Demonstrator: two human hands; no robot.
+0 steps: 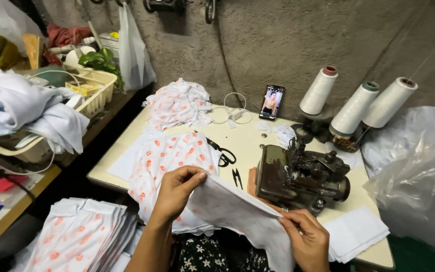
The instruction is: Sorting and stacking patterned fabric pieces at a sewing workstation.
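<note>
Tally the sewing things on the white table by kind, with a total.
Thread cones: 3
Sewing machine: 1
Scissors: 1
Thread snips: 1
Phone: 1
Total: 7

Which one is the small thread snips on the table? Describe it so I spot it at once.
Start at the rusty overlock sewing machine on the cream table. Just left of its base lie the thread snips: tiny, black, V-shaped, without the looped handles of the larger black scissors nearby.
</note>
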